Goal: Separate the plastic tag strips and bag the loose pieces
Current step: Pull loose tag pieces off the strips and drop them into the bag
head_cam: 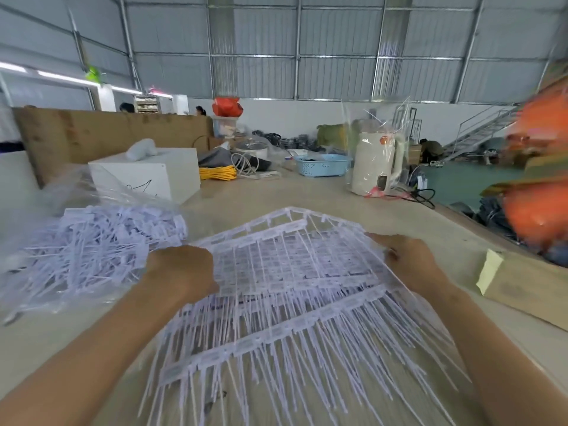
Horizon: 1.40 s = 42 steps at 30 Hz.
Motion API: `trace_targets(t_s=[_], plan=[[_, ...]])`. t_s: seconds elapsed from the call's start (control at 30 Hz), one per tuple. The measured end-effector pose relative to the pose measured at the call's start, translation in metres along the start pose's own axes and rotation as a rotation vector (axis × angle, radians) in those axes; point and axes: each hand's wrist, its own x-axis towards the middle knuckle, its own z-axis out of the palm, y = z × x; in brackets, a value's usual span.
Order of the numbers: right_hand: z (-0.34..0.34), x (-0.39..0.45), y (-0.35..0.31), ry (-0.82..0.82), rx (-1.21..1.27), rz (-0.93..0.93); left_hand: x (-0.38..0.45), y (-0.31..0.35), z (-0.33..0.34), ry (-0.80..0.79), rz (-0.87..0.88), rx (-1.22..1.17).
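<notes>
A stack of white plastic tag strips (295, 272), each a bar with long thin tails, lies fanned out on the table in front of me. My left hand (181, 272) grips the stack's left edge with curled fingers. My right hand (412, 259) grips its right edge, fingers curled over the bars. At the left, a clear plastic bag (55, 192) lies open, holding a heap of loose tags (98, 244).
A white box (147, 176) stands behind the bag. Farther back sit yellow cord (216, 173), a blue basket (322, 165) and a cream kettle wrapped in plastic (376, 161). A brown cardboard piece with yellow tape (522, 287) lies at the right table edge.
</notes>
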Motion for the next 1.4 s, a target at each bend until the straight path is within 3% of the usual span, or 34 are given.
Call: trace_targets(t_s=[0.1,0.2,0.27,0.4,0.57,0.67,0.73,0.83,0.9,0.97,1.03,1.1,1.17,1.27,1.4], plan=[[0.000,-0.002,-0.006,-0.260,-0.137,-0.070,-0.002,0.008,-0.002,-0.056,-0.008,-0.047],[0.001,-0.002,-0.010,-0.345,-0.257,-0.136,-0.001,0.026,-0.010,0.073,-0.071,-0.017],[0.000,-0.002,-0.010,-0.332,-0.271,-0.148,0.006,0.041,-0.017,0.189,-0.061,-0.089],[0.002,-0.003,-0.009,-0.295,-0.231,-0.112,0.030,0.069,-0.020,0.357,0.191,-0.221],[0.003,-0.004,-0.013,-0.211,-0.033,-0.075,0.051,0.082,0.004,0.192,0.334,-0.289],[0.004,-0.005,-0.024,0.007,0.087,-0.108,0.055,0.084,0.013,0.124,0.360,-0.313],[0.007,-0.009,-0.038,0.056,0.188,-0.184,0.055,0.084,0.014,0.158,0.370,-0.337],[0.024,-0.017,-0.055,-0.159,0.069,-0.300,0.055,0.081,0.010,0.269,0.344,-0.325],[0.036,-0.019,-0.060,-0.365,-0.107,-0.257,0.054,0.079,0.005,0.368,0.306,-0.292],[0.041,-0.018,-0.059,-0.405,-0.143,-0.212,0.053,0.078,0.002,0.477,0.322,-0.363],[0.037,-0.016,-0.060,-0.289,-0.045,-0.232,0.052,0.079,0.000,0.545,0.432,-0.543],[0.030,-0.014,-0.060,-0.025,0.181,-0.248,0.051,0.083,0.000,0.584,0.550,-0.677],[0.019,-0.015,-0.062,0.196,0.465,-0.140,0.048,0.089,0.002,0.622,0.628,-0.732],[0.007,-0.018,-0.070,0.134,0.739,0.037,0.043,0.102,0.009,0.620,0.694,-0.766],[0.015,-0.020,-0.073,-0.067,0.694,-0.049,0.039,0.110,0.014,0.660,0.702,-0.758]])
